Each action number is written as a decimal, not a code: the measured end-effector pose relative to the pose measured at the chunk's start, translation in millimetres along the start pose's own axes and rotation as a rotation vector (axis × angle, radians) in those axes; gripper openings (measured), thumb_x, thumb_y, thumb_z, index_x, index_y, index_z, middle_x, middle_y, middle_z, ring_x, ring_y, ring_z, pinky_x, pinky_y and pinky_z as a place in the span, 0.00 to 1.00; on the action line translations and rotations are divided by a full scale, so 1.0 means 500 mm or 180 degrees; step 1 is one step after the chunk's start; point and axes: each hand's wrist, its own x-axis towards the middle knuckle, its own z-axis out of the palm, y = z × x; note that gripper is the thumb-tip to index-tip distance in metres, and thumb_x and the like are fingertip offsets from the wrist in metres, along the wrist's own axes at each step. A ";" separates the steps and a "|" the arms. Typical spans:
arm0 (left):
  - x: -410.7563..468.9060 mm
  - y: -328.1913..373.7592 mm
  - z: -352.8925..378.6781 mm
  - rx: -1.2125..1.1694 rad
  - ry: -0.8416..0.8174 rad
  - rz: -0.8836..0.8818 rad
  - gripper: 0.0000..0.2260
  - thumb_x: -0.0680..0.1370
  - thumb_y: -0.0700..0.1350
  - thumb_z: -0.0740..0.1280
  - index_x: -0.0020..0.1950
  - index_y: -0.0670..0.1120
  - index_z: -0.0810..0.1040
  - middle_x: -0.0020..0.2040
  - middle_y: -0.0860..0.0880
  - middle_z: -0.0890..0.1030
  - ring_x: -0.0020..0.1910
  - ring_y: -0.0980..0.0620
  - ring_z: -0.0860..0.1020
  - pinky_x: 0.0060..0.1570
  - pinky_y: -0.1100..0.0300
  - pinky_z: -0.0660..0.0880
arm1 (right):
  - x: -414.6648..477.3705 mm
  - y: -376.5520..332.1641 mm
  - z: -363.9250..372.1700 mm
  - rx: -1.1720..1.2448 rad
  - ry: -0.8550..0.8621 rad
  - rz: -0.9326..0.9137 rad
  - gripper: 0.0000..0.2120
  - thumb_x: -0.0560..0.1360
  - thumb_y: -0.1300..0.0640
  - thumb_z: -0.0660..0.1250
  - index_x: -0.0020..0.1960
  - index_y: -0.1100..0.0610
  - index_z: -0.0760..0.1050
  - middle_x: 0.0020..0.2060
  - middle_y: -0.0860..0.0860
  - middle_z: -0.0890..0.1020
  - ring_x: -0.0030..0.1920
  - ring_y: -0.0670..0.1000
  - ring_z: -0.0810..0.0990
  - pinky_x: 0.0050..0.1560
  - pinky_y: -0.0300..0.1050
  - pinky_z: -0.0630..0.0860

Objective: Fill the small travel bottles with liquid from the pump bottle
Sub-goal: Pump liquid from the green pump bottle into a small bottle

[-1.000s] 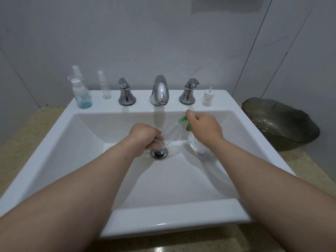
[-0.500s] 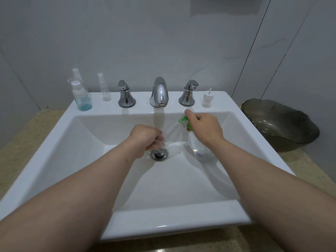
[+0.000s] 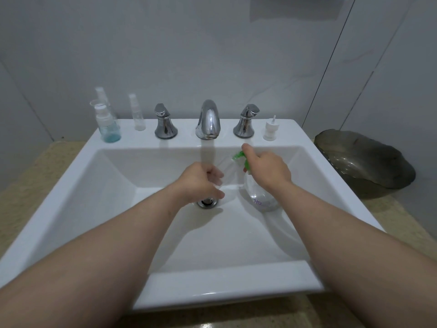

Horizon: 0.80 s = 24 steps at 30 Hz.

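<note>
Over the white sink basin (image 3: 236, 233) my right hand (image 3: 267, 170) grips the green pump head (image 3: 238, 157) of a clear round pump bottle (image 3: 259, 194), index finger lying on top of the pump. The bottle stands low in the basin, right of the drain. My left hand (image 3: 201, 181) holds a small clear travel bottle (image 3: 225, 171), tilted, its mouth up by the green nozzle. The little bottle is nearly see-through and partly hidden by my fingers.
On the sink's back ledge stand a travel bottle with blue liquid (image 3: 107, 125), two slim clear bottles (image 3: 137, 113), two chrome handles, a chrome spout (image 3: 208, 120) and a loose white pump cap (image 3: 270, 130). A dark glass bowl (image 3: 364, 162) sits on the counter at right.
Both hands stay in nearly the same place; the view has tilted slightly so the sink sits a little lower in the frame.
</note>
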 end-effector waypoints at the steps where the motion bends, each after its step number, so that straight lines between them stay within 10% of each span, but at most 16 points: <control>1: 0.000 0.000 0.000 0.0017 0.0021 0.0037 0.19 0.68 0.37 0.81 0.56 0.47 0.82 0.48 0.53 0.84 0.37 0.56 0.80 0.49 0.53 0.82 | 0.000 -0.001 0.001 0.0000 0.0023 -0.0028 0.33 0.79 0.30 0.50 0.36 0.52 0.82 0.39 0.46 0.84 0.46 0.54 0.80 0.51 0.51 0.76; 8: 0.002 -0.001 -0.001 -0.0119 0.0093 0.0057 0.18 0.69 0.34 0.79 0.56 0.46 0.82 0.47 0.51 0.82 0.39 0.51 0.81 0.49 0.47 0.84 | 0.000 -0.005 0.000 -0.0008 0.0013 -0.0329 0.26 0.80 0.44 0.55 0.30 0.54 0.78 0.23 0.41 0.77 0.38 0.54 0.77 0.38 0.47 0.69; 16: 0.005 -0.002 -0.001 -0.0458 0.0006 0.0077 0.15 0.71 0.31 0.74 0.54 0.46 0.80 0.46 0.46 0.80 0.35 0.49 0.79 0.46 0.48 0.83 | 0.002 0.006 0.004 -0.0170 0.0059 -0.0182 0.40 0.78 0.26 0.45 0.39 0.55 0.83 0.40 0.48 0.84 0.45 0.53 0.80 0.47 0.51 0.74; 24: 0.007 -0.005 0.004 -0.0309 -0.0306 0.0093 0.13 0.78 0.40 0.72 0.60 0.50 0.75 0.44 0.47 0.79 0.37 0.48 0.78 0.40 0.57 0.75 | 0.001 0.002 0.006 -0.0284 0.0129 -0.0086 0.38 0.78 0.27 0.45 0.42 0.55 0.82 0.42 0.48 0.85 0.47 0.55 0.80 0.45 0.50 0.72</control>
